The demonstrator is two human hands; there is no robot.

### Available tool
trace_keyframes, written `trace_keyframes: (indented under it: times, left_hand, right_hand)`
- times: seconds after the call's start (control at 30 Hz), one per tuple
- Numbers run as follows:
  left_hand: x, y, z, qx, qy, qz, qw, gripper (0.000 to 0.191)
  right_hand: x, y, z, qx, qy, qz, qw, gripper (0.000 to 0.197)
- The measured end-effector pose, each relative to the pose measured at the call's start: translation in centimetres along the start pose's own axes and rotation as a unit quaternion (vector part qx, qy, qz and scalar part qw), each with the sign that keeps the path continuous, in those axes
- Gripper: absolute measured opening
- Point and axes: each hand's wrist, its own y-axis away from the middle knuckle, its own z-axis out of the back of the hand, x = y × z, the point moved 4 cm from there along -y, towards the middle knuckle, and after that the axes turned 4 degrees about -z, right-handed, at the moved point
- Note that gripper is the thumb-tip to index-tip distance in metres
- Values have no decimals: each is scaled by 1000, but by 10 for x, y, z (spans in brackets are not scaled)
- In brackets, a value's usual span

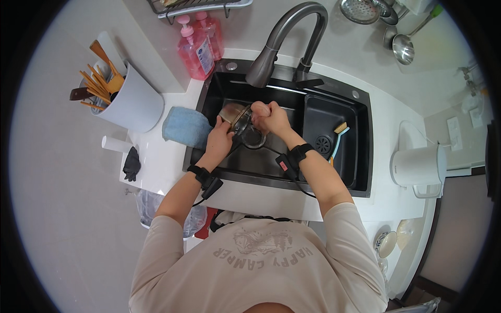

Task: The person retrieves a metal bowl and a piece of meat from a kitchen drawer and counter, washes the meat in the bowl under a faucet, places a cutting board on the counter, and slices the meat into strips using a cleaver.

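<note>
My left hand [220,140] grips the rim of a small metal pot [242,122], which is tilted on its side over the large black sink basin [258,162]. In my right hand [276,122] is a pale pink lump [260,109] that looks like raw meat, held close beside the pot's mouth. Beneath both hands shows a round, clear-looking rim [253,145]; what it belongs to is partly hidden. A dark grey pull-down faucet [260,70] arches over the basin behind my hands.
A light blue brush [339,139] lies in the smaller right basin. Left of the sink are a folded blue towel [187,127], a utensil holder [139,101] and pink pump bottles [197,54]. A white electric kettle [415,166] stands right. Ladles [403,49] hang behind.
</note>
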Motion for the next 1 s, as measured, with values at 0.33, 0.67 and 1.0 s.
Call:
trace_keyframes:
  times: [0.33, 0.67, 1.0]
  left_hand:
    - [-23, -1, 18, -32, -50, -59, 996, 22]
    - [6, 6, -12, 27, 470, 243, 848, 9]
    - [-18, 17, -12, 32, 658, 283, 697, 8]
  right_hand:
    - [10, 6, 8, -1, -19, 14, 1000, 28]
    - [20, -3, -3, 3, -101, -13, 995, 38]
    - [38, -9, 41, -14, 83, 127, 988, 27]
